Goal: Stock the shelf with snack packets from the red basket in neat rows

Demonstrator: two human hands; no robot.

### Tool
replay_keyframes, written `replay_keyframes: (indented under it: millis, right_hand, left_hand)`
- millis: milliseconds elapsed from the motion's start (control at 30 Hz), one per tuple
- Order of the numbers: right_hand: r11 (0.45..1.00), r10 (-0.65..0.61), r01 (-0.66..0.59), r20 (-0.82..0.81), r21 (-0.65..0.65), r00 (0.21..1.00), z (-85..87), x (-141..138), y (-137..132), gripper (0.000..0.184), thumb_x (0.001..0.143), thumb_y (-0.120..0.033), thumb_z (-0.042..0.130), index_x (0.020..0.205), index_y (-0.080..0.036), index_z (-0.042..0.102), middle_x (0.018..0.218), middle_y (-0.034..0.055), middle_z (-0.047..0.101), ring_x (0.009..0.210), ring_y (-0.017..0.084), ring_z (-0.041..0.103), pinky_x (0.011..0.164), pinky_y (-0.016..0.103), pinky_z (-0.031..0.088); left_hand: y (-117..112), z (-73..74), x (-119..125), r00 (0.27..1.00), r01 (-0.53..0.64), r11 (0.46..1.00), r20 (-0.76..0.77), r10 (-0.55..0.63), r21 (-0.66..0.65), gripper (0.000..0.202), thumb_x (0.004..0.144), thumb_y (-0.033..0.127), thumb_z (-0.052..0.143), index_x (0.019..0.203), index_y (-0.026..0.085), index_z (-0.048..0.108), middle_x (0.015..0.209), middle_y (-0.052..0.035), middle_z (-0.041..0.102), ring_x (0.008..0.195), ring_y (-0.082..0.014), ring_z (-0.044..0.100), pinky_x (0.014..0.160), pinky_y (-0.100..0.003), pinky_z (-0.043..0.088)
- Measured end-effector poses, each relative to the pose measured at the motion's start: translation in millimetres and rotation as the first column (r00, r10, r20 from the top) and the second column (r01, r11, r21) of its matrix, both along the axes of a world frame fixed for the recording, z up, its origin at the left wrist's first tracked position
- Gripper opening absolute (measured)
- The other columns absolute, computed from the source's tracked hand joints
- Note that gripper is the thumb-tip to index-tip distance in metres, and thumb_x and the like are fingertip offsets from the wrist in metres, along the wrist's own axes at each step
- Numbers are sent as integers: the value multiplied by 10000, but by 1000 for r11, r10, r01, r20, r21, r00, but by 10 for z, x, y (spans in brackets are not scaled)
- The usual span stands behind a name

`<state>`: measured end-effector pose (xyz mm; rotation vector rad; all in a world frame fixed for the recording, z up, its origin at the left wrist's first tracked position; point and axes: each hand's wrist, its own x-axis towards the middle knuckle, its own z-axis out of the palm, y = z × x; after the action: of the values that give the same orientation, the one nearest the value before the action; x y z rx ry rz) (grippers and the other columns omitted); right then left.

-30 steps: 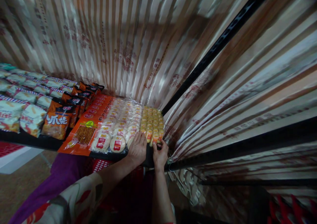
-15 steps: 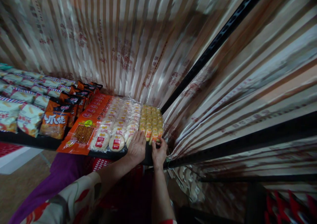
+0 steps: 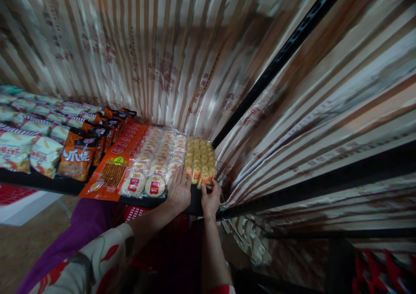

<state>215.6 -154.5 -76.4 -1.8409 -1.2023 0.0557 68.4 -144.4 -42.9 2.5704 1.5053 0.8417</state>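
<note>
Small yellow snack packs stand in rows at the right end of a black shelf. My right hand is at the front of these rows, thumb and fingers closed around the lower end of one yellow snack pack. My left hand lies flat with its fingers stretched out, touching the front of the round white rice crackers beside the yellow rows. Left of the crackers lies an orange bag of stick snacks.
Orange-and-black snack bags and pale snack bags fill the shelf's left side. Behind hangs striped plastic sheeting, crossed by a slanting black post. A red basket sits below the shelf.
The shelf and its snacks appear slightly farther right in the view. My right hand has shifted a little right with the front yellow pack; my left hand stays by the crackers.
</note>
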Motion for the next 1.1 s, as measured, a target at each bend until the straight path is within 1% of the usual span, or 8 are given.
replay_keyframes:
  millis: [100,200,367,567,667,767,900,1100]
  right_hand:
    - [1000,-1,1,3,-2,1000,8,-8,0,499,806,-453,457,1177,-126,524,1091,150,577,924,221,575,822,347,432]
    - [1000,-7,7,-1,-12,1000,13,-12,2,507,806,-459,455,1181,-125,524,1100,156,570,919,221,576,814,345,435]
    - [1000,-5,4,-22,-21,1000,28,-15,0,548,800,-468,463,1200,-97,513,1146,175,542,884,207,578,824,340,438]
    - [1000,1,-1,-24,-6,1000,3,1,2,539,805,-481,465,1192,-109,518,1187,178,513,844,187,577,860,351,430]
    - [1000,1,-1,-9,5,1000,-11,7,9,530,808,-477,468,1190,-112,522,1169,173,527,899,202,567,863,351,428]
    - [1000,-6,6,-5,10,1000,-11,6,10,514,809,-471,475,1178,-117,530,1148,172,542,942,214,556,862,353,429]
    - [1000,17,-17,-23,20,1000,-19,18,2,515,809,-482,473,1175,-123,525,1155,169,534,879,195,570,850,350,442]
    - [998,46,-44,-34,47,998,-82,64,2,525,814,-497,453,1172,-119,519,1172,174,517,853,189,583,866,365,447]
  left_hand:
    - [29,-58,25,1000,12,1000,-16,-12,-15,532,767,173,438,1268,-5,469,1391,-243,407,1353,-314,299,1114,-539,205]
    - [39,-91,42,1000,4,1000,-27,-5,-24,542,781,168,418,1288,-19,446,1396,-247,398,1352,-309,303,1110,-525,219]
    - [23,-73,14,1000,-10,1000,-16,10,9,519,778,172,424,1263,-4,479,1399,-230,405,1345,-309,317,1100,-497,260]
    - [4,-50,-17,1000,0,999,4,0,35,529,754,153,437,1267,26,475,1416,-213,389,1356,-312,295,1097,-535,243]
    - [-32,-46,-7,999,46,997,-5,-46,62,509,775,153,430,1259,2,480,1422,-225,373,1363,-312,277,1113,-516,223]
    - [-96,-71,39,990,143,986,-17,-142,87,470,808,145,410,1249,7,495,1391,-210,425,1355,-301,297,1123,-495,203]
    - [-171,-154,154,967,256,964,-31,-254,70,460,844,164,409,1281,39,481,1344,-175,494,1312,-269,379,1104,-445,245]
    - [-152,-226,290,958,270,961,-121,-261,61,431,898,184,384,1296,46,473,1343,-151,503,1295,-264,403,1084,-417,259]
